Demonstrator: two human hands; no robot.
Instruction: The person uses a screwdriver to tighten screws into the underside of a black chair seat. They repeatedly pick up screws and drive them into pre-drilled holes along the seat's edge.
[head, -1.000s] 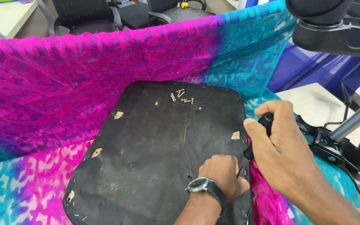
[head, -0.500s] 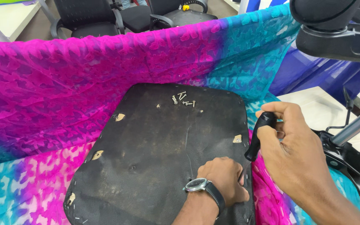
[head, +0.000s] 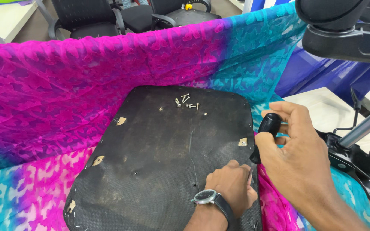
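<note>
With the left hand (head: 232, 182) clenched at the right edge of the black seat base (head: 159, 149), the right hand (head: 298, 149), gripping the black-handled tool (head: 264, 134), has risen, lifting the handle clear of the edge.

The right hand (head: 298, 158) has raised the black tool handle (head: 267, 128) higher beside the seat panel (head: 159, 149).

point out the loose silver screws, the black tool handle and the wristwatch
loose silver screws (head: 186, 102), head view, middle of the cluster on the dark board
black tool handle (head: 269, 124), head view, upper grip in the right hand
wristwatch (head: 205, 196), head view, dial on the left wrist
</note>
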